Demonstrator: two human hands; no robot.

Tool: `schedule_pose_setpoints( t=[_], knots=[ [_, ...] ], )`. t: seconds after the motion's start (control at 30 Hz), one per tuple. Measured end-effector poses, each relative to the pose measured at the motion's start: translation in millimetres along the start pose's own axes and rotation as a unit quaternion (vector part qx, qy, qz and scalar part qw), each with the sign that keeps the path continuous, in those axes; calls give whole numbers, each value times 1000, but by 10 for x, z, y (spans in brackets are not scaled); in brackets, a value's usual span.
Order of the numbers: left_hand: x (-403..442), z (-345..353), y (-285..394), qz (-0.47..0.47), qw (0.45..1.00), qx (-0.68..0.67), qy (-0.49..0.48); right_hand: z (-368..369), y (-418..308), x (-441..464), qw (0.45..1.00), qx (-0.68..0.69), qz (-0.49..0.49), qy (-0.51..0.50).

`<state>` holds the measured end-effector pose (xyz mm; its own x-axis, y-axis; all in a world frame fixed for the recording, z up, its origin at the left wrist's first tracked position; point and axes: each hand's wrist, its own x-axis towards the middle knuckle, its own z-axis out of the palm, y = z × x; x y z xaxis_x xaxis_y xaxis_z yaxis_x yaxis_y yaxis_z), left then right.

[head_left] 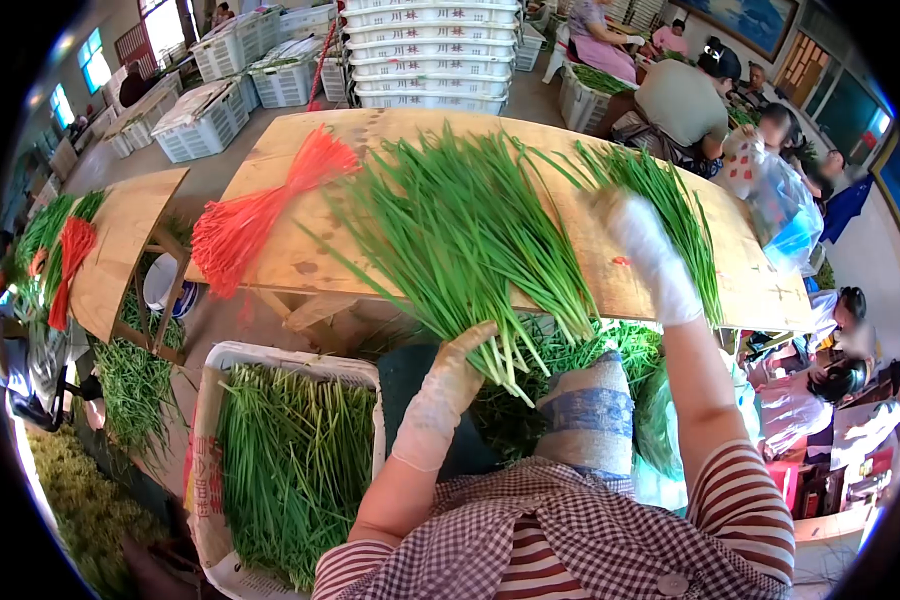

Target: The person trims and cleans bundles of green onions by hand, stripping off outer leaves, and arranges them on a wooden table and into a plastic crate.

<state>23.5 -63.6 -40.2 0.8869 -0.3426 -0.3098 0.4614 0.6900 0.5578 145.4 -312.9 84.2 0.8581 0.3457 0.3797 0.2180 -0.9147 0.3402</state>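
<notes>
Long green garlic chives (pixel 450 220) lie spread across the wooden table (pixel 390 125), their pale stem ends pointing toward me. My left hand (pixel 455 375), in a whitish, stained glove, is closed around the stem ends of a bunch at the table's front edge. My right hand (pixel 650 250), also gloved, is over the table between that spread and a smaller pile of chives (pixel 685 215) on the right. Motion smears its fingers, so I cannot make out whether they grip anything. A bundle of red plastic strips (pixel 270 210) lies to the left of the chives.
A white crate (pixel 207 430) full of chives stands at my lower left. Loose greens (pixel 135 390) lie on the floor beyond it. Stacked white crates (pixel 430 60) rise behind the table. Several people sit at the right, one in an olive shirt (pixel 680 100).
</notes>
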Motion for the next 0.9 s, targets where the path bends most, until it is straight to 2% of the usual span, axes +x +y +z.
schedule_pose_setpoints(
  t=[0.07, 0.1, 0.13, 0.17, 0.2, 0.23, 0.27, 0.37, 0.43, 0.47, 0.5, 0.53, 0.57, 0.6, 0.67, 0.7, 0.77, 0.8, 0.87, 0.9],
  knots=[
    [33, 96, 19, -24, 999, -11, -19, 86, -446, -334, 975, 100, -153, -127],
    [7, 215, 33, -39, 999, -22, -29, 247, -749, -463, 943, 305, 40, -129],
    [58, 258, -20, -22, 999, -34, -35, -134, -1039, -543, 862, 466, 157, -123],
    [119, 276, -105, -5, 998, -48, -40, 14, -1210, -667, 853, 490, 135, -117],
    [138, 292, -182, 11, 997, -63, -44, -171, -1297, -826, 779, 604, 152, -75],
    [7, 339, -123, 0, 996, -56, -68, -87, -1414, -941, 666, 717, 200, -50],
    [-100, 393, -105, 38, 997, 19, -64, 7, -1494, -1027, 532, 811, 245, -23],
    [-274, 591, -56, 149, 961, 226, -55, -86, -1378, -1210, 570, 808, 145, 31],
    [-181, 775, 91, 287, 866, 405, -64, -354, -1148, -1043, 721, 674, 58, 148],
    [-102, 896, 199, 353, 795, 488, -73, -478, -950, -940, 709, 693, 9, 128],
    [-56, 1061, 315, 357, 804, 468, -83, -550, -829, -890, 646, 753, 36, 121],
    [13, 1211, 419, 362, 812, 449, -94, -763, -603, -663, 650, 741, -36, 165],
    [136, 1294, 559, 359, 783, 501, -83, -761, -398, -500, 662, 717, -65, 209],
    [123, 1409, 633, 357, 805, 467, -82, -839, -258, -378, 623, 751, -75, 207],
    [290, 1527, 692, 276, 847, 444, -98, -841, -47, -196, 650, 728, -89, 199],
    [457, 1458, 661, 263, 831, 480, -99, -726, -16, -88, 671, 706, -90, 208],
    [929, 1125, 506, 239, 794, 550, -98, -622, -50, -225, 656, 754, 3, 32],
    [1042, 1034, 421, 283, 762, 571, -114, -565, -67, -278, 658, 753, 0, -12],
    [1150, 936, 265, 366, 691, 606, -143, -412, -156, -297, 590, 807, 30, 2],
    [1187, 914, 254, 306, 781, 517, -170, -360, -202, -280, 552, 832, 45, 10]
  ],
)
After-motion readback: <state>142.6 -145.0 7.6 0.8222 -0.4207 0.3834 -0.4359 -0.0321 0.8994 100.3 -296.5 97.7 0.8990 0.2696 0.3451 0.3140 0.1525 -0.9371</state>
